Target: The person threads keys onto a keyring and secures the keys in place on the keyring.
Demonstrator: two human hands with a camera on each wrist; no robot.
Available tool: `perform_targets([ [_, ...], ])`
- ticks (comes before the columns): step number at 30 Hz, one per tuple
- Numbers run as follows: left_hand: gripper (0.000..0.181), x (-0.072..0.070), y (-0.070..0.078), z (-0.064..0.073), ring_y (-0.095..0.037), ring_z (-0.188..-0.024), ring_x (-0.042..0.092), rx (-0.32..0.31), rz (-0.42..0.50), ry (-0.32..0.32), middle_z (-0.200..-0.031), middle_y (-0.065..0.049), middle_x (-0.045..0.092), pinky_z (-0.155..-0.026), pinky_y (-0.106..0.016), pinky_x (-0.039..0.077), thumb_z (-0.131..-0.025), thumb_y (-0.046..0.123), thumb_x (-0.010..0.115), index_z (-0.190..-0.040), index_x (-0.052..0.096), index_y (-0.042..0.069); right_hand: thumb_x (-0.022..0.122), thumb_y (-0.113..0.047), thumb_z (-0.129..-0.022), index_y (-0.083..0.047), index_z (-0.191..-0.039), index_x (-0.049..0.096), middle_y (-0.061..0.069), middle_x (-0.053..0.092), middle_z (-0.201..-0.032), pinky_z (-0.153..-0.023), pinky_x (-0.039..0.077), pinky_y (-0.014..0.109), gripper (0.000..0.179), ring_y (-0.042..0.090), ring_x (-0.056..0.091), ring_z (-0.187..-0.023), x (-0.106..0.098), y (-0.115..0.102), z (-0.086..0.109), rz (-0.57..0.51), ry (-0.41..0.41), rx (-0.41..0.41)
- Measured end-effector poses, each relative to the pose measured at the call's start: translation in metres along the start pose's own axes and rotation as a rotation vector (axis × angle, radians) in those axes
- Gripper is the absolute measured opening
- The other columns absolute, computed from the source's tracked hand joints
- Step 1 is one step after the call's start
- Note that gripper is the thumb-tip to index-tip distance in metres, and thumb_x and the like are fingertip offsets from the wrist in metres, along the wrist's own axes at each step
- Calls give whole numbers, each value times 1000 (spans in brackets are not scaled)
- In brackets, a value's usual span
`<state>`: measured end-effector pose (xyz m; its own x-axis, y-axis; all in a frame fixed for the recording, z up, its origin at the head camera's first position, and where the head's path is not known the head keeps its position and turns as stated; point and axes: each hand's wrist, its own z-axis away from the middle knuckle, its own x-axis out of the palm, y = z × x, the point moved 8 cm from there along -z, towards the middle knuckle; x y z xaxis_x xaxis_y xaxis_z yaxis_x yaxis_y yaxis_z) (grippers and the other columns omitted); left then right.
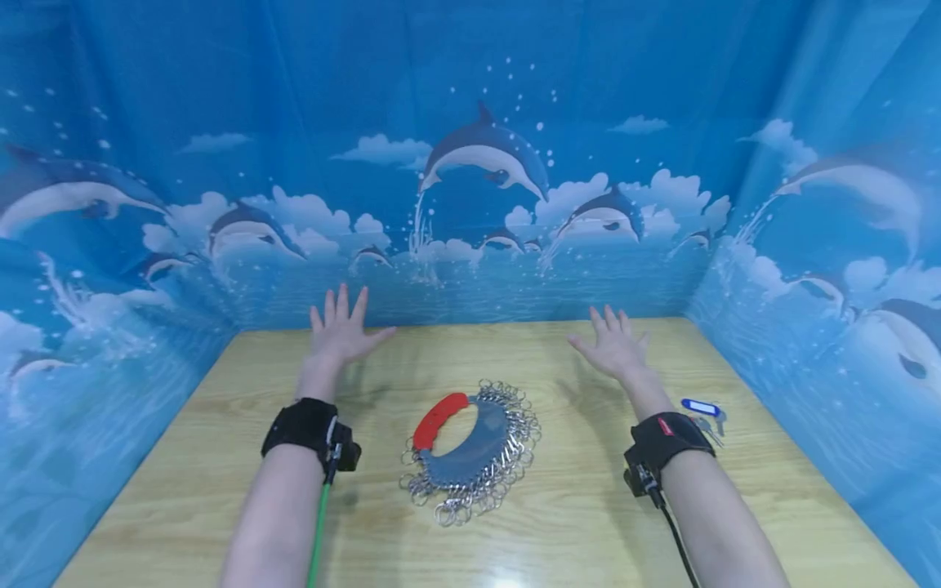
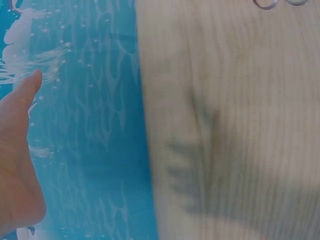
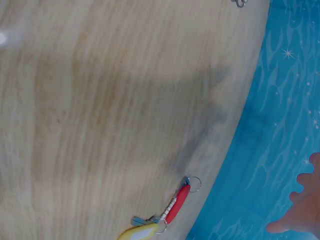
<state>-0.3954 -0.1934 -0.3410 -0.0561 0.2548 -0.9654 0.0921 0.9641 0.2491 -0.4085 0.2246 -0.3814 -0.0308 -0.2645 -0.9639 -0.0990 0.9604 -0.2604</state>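
Note:
Both hands are raised above the far part of the table with nothing in them. My left hand (image 1: 341, 333) has its fingers spread and straight, thumb toward the middle; part of it shows in the left wrist view. My right hand (image 1: 613, 345) is likewise spread, its fingertips pointing at the backdrop. Between the forearms lies a large key ring holder (image 1: 481, 445) with a red grip (image 1: 439, 420), a grey curved plate and many metal clips and rings along its outer edge. Neither hand touches it.
Beside the right wrist lies a blue key tag (image 1: 701, 407) with keys (image 1: 707, 426). The right wrist view shows a red tag (image 3: 177, 204) and a yellow key tag (image 3: 140, 232). A dolphin-printed curtain (image 1: 485, 278) borders the wooden table (image 1: 588, 523).

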Motion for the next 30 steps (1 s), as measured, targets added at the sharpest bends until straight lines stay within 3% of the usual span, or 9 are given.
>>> perform_targets([
  [15, 96, 11, -6, 5, -42, -133, -19, 6, 18, -10, -150, -24, -14, -101, -61, -11, -84, 66, 43, -149, 0, 10, 30, -68, -88, -11, -149, 5, 21, -3, -152, -94, -5, 71, 87, 42, -6, -136, 1, -1, 5, -23, -4, 24],
  [22, 94, 20, -7, 3, -41, -133, -19, 2, 42, -18, -149, -23, -15, -101, -60, -12, -86, 62, 45, -148, -2, 10, 24, -73, -85, -10, -149, 6, 21, -2, -152, -94, -2, 71, 91, 44, -3, -136, 1, 5, 10, 10, 15, 23],
  [30, 92, 24, -4, 2, -43, -134, -14, 13, 64, -28, -149, -25, -13, -103, -60, -8, -88, 58, 46, -148, -3, 8, 36, -59, -91, -8, -148, 12, 23, 7, -151, -98, 4, 69, 80, 44, 7, -135, 0, 9, 11, 2, 62, -7],
])
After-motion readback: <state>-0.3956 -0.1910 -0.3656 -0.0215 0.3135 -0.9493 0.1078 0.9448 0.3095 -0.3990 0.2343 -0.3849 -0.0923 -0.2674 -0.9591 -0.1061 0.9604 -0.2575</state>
